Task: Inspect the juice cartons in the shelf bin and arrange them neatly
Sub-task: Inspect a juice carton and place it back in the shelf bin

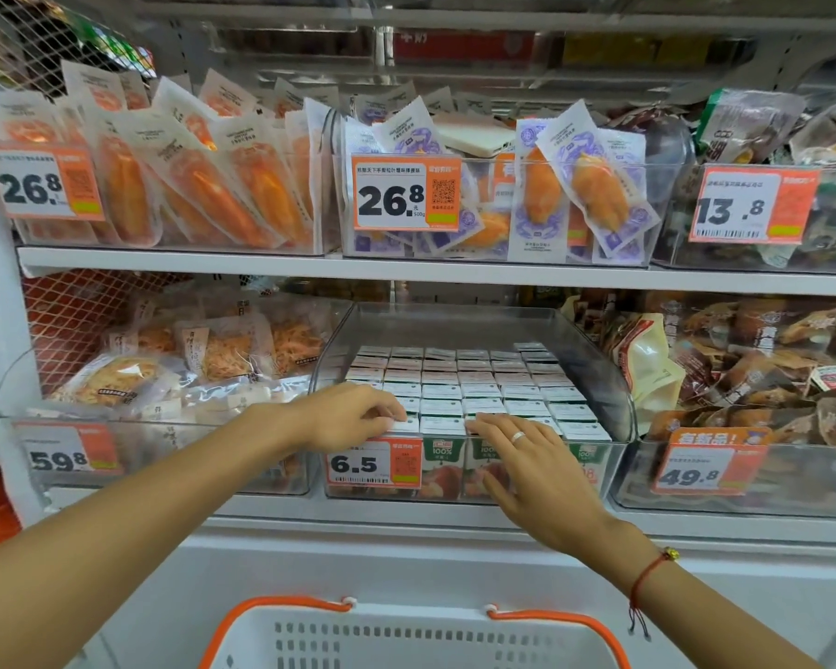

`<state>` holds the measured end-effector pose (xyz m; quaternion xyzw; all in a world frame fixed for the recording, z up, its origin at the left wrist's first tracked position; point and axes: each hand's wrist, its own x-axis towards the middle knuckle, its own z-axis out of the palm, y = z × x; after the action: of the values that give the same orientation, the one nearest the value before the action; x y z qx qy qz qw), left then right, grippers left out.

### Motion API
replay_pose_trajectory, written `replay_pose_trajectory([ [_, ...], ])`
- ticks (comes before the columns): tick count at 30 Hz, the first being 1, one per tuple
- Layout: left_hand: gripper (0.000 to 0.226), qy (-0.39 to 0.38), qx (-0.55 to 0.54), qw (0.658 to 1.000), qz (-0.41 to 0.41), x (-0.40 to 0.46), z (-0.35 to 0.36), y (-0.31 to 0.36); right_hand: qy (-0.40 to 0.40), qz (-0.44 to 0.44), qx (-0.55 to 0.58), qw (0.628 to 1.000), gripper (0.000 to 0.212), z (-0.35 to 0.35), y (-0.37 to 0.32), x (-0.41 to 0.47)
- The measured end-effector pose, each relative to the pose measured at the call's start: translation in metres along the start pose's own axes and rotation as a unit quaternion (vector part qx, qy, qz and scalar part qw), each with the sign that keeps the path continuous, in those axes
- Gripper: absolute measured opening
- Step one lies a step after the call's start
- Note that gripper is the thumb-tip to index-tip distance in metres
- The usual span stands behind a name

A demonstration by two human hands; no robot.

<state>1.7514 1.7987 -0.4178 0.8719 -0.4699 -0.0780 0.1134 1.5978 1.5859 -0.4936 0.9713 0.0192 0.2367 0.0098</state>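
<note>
white lower shelf carries three clear bins side by side; the middle bin holds juice cartons.

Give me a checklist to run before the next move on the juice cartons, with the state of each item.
1. Both hands at the front row: ok. Left hand and right hand rest on the front cartons.
2. Grip on a carton: not ok. Left fingers curl over a carton top edge; right fingers lie flat.
3. Rows aligned: ok. Tops form an even grid.
4. Cartons upright: ok, as far as the tops show.
5. Damage or dates: cannot tell. Print is too small.
6. Bin wall intact: ok.
</note>
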Motion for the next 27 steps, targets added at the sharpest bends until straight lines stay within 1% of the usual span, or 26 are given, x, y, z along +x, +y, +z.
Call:
replay_pose_trajectory([
  [3,0.038,0.046,0.044,0.998,0.009,-0.013,0.010,0.002,-0.004,0.001,0.005,1.000,0.052,-0.001,-0.001,0.000],
  [5,0.038,0.101,0.050,0.994,0.010,-0.023,0.021,0.002,-0.009,0.009,0.019,1.000,0.051,-0.002,-0.001,0.001],
  [6,0.037,0.142,0.051,0.988,0.010,-0.029,0.028,0.002,-0.009,0.015,0.029,0.999,0.049,-0.003,-0.002,0.001],
  [9,0.034,0.291,0.076,0.954,0.004,-0.049,0.039,-0.001,0.009,0.029,0.062,0.998,0.041,-0.010,-0.008,0.013],
  [12,0.040,0.381,0.123,0.917,-0.006,-0.066,0.044,-0.011,-0.005,0.014,0.075,0.997,0.039,-0.017,-0.019,0.040],
  [14,0.046,0.396,0.121,0.910,-0.014,-0.074,0.051,-0.020,-0.046,0.003,0.078,0.996,0.037,-0.018,-0.025,0.063],
  [15,0.049,0.398,0.089,0.913,-0.024,-0.077,0.055,-0.023,-0.075,0.003,0.080,0.994,0.036,-0.017,-0.028,0.075],
  [17,0.055,0.405,-0.013,0.912,-0.066,-0.075,0.060,-0.029,-0.135,0.018,0.091,0.986,0.034,-0.014,-0.033,0.098],
  [19,0.063,0.401,-0.131,0.899,-0.118,-0.064,0.058,-0.033,-0.176,0.030,0.087,0.980,0.034,-0.010,-0.035,0.119],
  [20,0.065,0.393,-0.166,0.895,-0.132,-0.057,0.057,-0.035,-0.190,0.030,0.076,0.978,0.034,-0.009,-0.035,0.128],
  [22,0.062,0.391,-0.177,0.893,-0.134,-0.047,0.055,-0.038,-0.218,0.014,0.055,0.974,0.032,-0.009,-0.033,0.143],
  [24,0.055,0.392,-0.150,0.899,-0.124,-0.044,0.059,-0.043,-0.246,-0.006,0.038,0.968,0.031,-0.012,-0.031,0.154],
  [27,0.053,0.382,-0.114,0.910,-0.114,-0.046,0.067,-0.053,-0.287,-0.010,0.025,0.957,0.035,-0.016,-0.029,0.166],
])
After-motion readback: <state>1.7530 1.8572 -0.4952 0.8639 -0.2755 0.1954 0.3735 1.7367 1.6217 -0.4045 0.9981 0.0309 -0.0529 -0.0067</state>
